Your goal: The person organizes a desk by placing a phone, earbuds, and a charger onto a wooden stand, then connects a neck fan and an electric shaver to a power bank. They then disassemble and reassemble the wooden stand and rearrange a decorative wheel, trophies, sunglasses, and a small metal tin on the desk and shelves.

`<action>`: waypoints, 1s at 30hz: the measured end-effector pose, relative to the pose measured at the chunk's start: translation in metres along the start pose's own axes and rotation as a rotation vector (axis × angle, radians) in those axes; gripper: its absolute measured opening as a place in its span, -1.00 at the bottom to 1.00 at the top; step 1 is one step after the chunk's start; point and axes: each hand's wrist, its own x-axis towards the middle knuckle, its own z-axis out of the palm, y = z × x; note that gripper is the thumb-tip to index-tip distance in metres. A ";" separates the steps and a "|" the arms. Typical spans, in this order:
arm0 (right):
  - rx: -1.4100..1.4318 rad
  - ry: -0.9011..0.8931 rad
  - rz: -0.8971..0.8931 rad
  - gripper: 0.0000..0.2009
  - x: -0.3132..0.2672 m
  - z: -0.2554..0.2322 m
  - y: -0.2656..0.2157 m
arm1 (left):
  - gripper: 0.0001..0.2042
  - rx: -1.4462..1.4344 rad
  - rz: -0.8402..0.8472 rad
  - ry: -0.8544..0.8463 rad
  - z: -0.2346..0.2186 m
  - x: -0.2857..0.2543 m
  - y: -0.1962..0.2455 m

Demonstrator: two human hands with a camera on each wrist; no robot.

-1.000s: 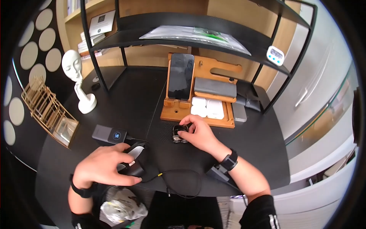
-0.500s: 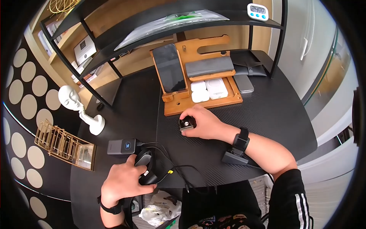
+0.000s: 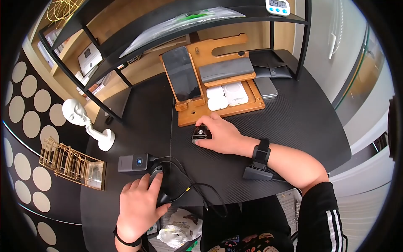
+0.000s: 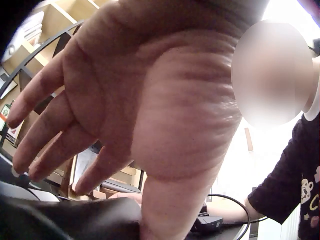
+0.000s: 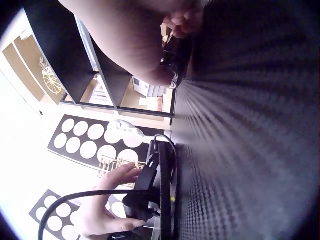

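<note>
Between its thumb and fingers, my right hand (image 3: 222, 136) (image 5: 122, 37) grips a small, shiny dark object (image 3: 201, 132) (image 5: 176, 56) on the black desk in front of the wooden stand (image 3: 222, 110). My left hand (image 3: 140, 206) (image 4: 145, 100) has its fingers extended, the fingertips resting on a black and grey device (image 3: 156, 172) (image 5: 141, 197), which is partly hidden beneath them. Beside those fingertips lies a dark power bank (image 3: 132, 163) with a lit display and a cable (image 3: 180, 169).
The stand holds a phone (image 3: 181, 73), a grey case (image 3: 226, 69) and white cases (image 3: 217, 98). A white figurine (image 3: 98, 136) and gold rack (image 3: 69, 161) stand left. Behind is a black shelf (image 3: 168, 30); a bag (image 3: 180, 229) sits below the desk edge.
The view has turned and shifted. My left hand has drawn slightly back toward the desk's front edge, showing more of the device. My right hand has kept hold of the dark object.
</note>
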 end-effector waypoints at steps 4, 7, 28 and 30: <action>0.176 0.076 0.013 -0.51 0.007 0.005 0.009 | -0.09 0.020 0.047 0.027 0.000 0.000 0.008; 0.467 0.060 0.050 -0.53 0.011 0.006 0.005 | -0.02 -0.006 0.064 0.140 -0.001 0.006 0.013; 1.178 -0.572 0.068 -0.66 -0.028 0.003 -0.062 | -0.77 -1.283 -0.010 0.454 0.046 0.030 0.005; 1.085 -0.527 0.040 -0.72 -0.024 0.004 -0.054 | -0.79 -1.556 0.057 0.526 0.046 0.039 0.006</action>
